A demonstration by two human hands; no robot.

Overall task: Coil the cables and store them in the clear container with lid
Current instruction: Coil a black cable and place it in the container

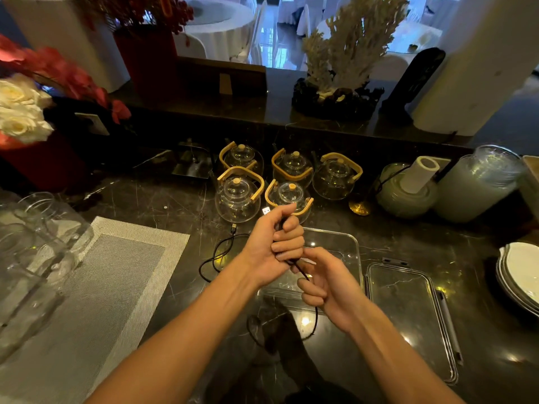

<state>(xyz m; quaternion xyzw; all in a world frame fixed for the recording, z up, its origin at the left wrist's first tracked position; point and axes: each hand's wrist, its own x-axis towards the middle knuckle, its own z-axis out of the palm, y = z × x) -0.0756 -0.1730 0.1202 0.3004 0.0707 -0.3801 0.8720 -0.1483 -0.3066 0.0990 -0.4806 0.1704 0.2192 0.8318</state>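
Left hand (274,243) is gripping a thin black cable (313,322) with fingers curled round its gathered loops above the clear rectangular plastic container (354,243), right hand (323,282) pinching the slack, feeding it toward the coil.

A thin black cable (294,265) runs between the left hand (274,246), which grips it in a fist, and the right hand (323,282), which pinches it lower down; its slack hangs in a loop toward the near edge of the dark marble worktop (481,258). A second black cable (215,258) lies loosely tangled on the worktop, left of the hands. The clear container (347,243) sits open under the hands, its clear lid (408,310) flat just right of it.
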